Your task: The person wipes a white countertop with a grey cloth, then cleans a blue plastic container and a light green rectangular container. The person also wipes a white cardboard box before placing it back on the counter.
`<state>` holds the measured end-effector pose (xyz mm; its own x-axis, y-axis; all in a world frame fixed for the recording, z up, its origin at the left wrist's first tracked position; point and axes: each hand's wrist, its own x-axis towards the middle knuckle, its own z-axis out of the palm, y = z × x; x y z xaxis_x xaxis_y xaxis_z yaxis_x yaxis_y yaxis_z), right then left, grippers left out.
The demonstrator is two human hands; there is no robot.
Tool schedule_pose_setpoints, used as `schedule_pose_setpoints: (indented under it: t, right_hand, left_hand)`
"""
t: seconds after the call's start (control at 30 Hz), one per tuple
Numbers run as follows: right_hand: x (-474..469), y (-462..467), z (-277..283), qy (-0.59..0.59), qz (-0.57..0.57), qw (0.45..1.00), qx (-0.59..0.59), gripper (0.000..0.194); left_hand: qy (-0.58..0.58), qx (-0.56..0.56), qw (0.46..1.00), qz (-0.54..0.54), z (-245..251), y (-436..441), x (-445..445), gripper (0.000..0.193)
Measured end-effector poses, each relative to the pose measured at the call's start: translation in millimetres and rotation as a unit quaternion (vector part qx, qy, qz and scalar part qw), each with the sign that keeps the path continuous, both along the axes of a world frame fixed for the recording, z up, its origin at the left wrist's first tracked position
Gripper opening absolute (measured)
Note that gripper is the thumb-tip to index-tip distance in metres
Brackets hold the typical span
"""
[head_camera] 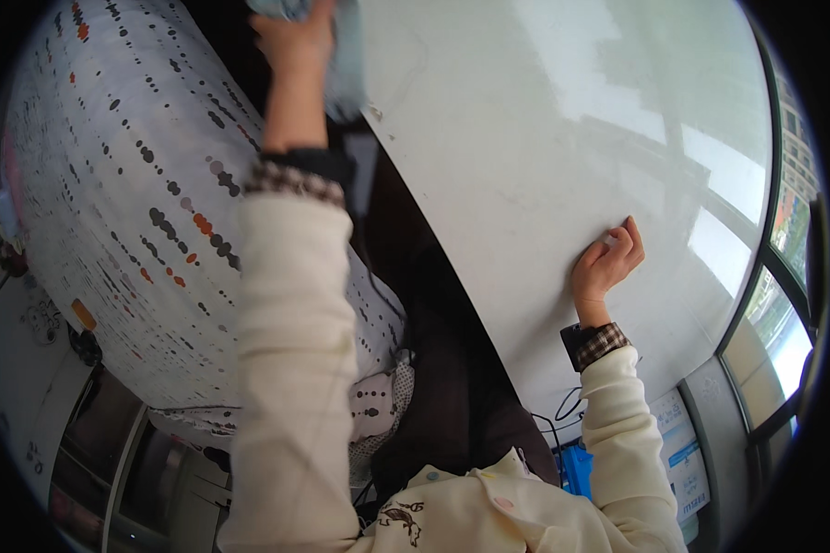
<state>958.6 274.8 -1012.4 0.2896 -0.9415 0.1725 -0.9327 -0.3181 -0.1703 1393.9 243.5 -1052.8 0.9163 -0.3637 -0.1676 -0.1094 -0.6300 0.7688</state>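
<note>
My left hand (297, 45) reaches forward at the top edge of the view, and its fingertips are cut off there. It grips a pale blue, soft-looking item (345, 66), which shows on both sides of the hand; blur hides what it is. On the glossy white ledge (470, 173), my right hand (607, 264) rests with fingers loosely bent and nothing in it. Both wrists carry a black band over checked cuffs, below cream sleeves.
Left of me lies a bed with a white dotted sheet (131, 193). A dark gap separates it from the ledge. A thin black cable (377, 276) hangs under my left wrist. Windows (781, 325) edge the right side. A blue object (576, 470) and a printed box (681, 442) stand low right.
</note>
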Motion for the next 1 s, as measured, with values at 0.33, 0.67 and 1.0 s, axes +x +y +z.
schedule_pose_setpoints:
  t: [0.33, 0.67, 1.0]
  right_hand:
    - [2, -1, 0, -0.006, -0.008, 1.000, -0.006, 0.031]
    - [1, -1, 0, 0.004, 0.012, 1.000, -0.011, 0.031]
    - [-1, 0, 1, -0.021, 0.005, 1.000, -0.010, 0.028]
  left_hand:
    - [0.142, -0.203, 0.966, 0.079, 17, 12, -46, 0.065]
    - [-0.021, -0.078, 0.997, -0.010, -27, -6, 12, 0.087]
    - [-0.546, 0.196, 0.725, -0.372, 96, -12, 90, 0.050]
